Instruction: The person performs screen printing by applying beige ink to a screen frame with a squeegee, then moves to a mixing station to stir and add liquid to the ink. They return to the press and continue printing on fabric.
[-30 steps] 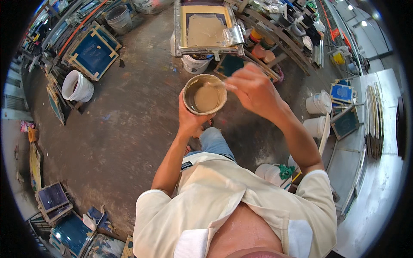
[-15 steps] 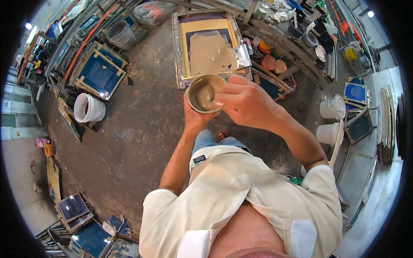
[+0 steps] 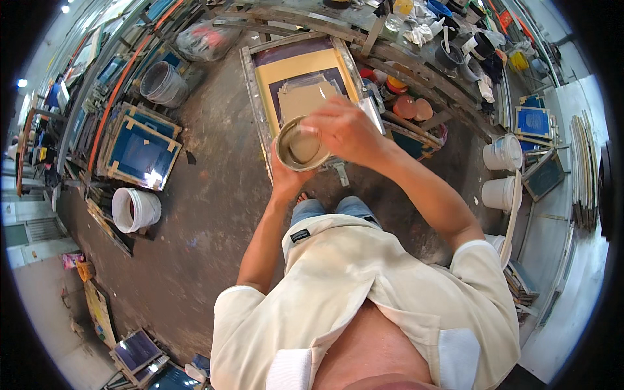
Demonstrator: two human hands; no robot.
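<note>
A round tub (image 3: 286, 156) of smooth tan paste, like ink or paint, is held up before my body. My left hand (image 3: 287, 181) wraps round its near left side and underside. Over the tub's right rim, my right hand (image 3: 351, 133) has its fingers drawn together, smeared by motion at the tips; whatever they grip is hidden. Just beyond the hands lies a wooden-framed printing screen (image 3: 298, 53), with tan paste (image 3: 302, 97) over its middle and yellow and dark purple bands around it. A metal piece (image 3: 370, 116) sits at the screen's right edge.
Blue framed screens (image 3: 144, 149), a white bucket (image 3: 135, 210) and a grey bucket (image 3: 164, 84) stand left. Wooden racks (image 3: 429, 81) with pots run along the far right. White tubs (image 3: 502, 153) and a leaning plank (image 3: 512, 218) are at right.
I have moved nearer the printing screen, which now reaches under the tub. The tub sits slightly lower in view, and my right hand has shifted along its rim.
</note>
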